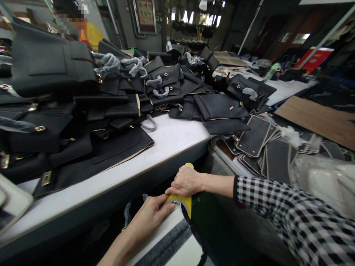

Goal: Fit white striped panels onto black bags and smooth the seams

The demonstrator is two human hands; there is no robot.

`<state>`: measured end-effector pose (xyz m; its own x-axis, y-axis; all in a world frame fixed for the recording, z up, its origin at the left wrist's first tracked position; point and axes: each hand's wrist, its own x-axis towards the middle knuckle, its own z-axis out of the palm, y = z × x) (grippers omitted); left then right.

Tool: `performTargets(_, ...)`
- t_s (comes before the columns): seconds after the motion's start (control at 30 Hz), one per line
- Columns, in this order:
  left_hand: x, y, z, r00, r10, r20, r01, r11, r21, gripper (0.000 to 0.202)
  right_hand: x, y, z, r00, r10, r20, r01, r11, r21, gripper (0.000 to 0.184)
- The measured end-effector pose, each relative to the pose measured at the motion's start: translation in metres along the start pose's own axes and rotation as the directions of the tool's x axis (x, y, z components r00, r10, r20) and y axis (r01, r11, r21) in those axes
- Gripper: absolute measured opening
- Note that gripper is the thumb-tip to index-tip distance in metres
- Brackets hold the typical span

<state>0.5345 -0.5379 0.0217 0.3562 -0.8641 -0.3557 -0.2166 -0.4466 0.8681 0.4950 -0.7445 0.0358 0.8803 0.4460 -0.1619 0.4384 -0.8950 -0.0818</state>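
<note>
My right hand (186,181) is closed around a yellow hand tool (187,201); its rounded handle end shows above the fist and a flared, curved part below. That flared part meets the end of a white panel (169,226) with a dark grey strip (166,245) and black edging. My left hand (149,214) pinches the same panel at its end, thumb on the near face, beside the tool. Both hands are close together, below the table's front edge. The panel's lower part runs out of view.
Black leather bag pieces (116,147) with wrapped handles and gold fittings are heaped on the white table (180,131). To the right, dark panels with pale borders (253,136) are stacked by a brown board (318,118). A person in yellow (94,35) is behind the heap.
</note>
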Motion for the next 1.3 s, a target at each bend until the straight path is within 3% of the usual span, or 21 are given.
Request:
performTargets(0.33,0.001,-0.003,0.004,0.999,0.045,-0.012,-0.042,0.981,0.192,0.038,-0.003,-0.006,-0.002,0.996,0.066,0.055,-0.067,0.997,0.023,0.063)
performTargets(0.47,0.002,-0.004,0.004,0.999,0.048,0.001,-0.047,0.979,0.2,0.037,-0.003,-0.009,-0.001,0.991,0.094,0.097,-0.099,0.994,0.046,0.064)
performTargets(0.93,0.0,0.007,0.007,1.0,0.03,0.0,-0.029,0.97,0.24,0.027,-0.012,-0.022,0.009,0.969,0.233,0.081,-0.238,0.97,0.058,0.065)
performTargets(1.3,-0.005,0.0,0.009,0.998,0.046,-0.032,-0.038,0.975,0.217,0.035,-0.02,-0.052,0.016,0.918,0.39,0.071,-0.396,0.913,0.096,0.065)
